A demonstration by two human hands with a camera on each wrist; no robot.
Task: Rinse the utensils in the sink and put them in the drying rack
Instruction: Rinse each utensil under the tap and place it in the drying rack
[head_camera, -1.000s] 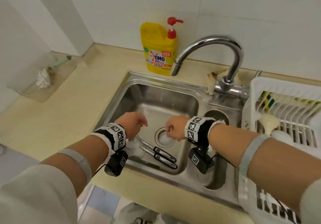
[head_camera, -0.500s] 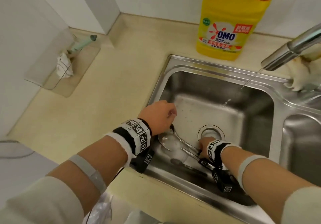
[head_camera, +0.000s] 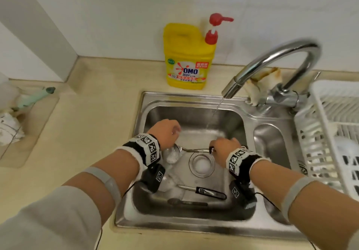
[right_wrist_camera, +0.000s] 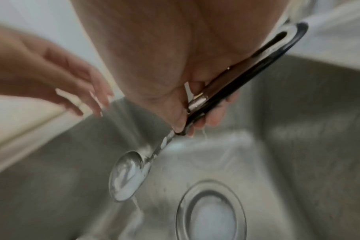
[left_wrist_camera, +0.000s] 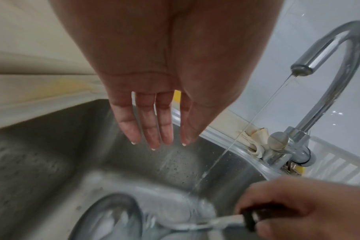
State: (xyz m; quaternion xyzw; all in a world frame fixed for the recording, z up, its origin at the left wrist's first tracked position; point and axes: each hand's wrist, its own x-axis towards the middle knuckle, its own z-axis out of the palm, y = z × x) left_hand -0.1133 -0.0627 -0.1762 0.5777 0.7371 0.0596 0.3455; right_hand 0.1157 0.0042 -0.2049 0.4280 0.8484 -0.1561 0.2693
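Over the sink (head_camera: 242, 217), spoon (right_wrist_camera: 129, 173) in right-hand (head_camera: 225, 148) grip; left hand (head_camera: 165, 131) loose, empty.

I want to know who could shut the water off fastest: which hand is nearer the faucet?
Right. The right hand, gripping the spoon by its handle, is below the faucet spout; the left hand hangs open at the sink basin's far-left side.
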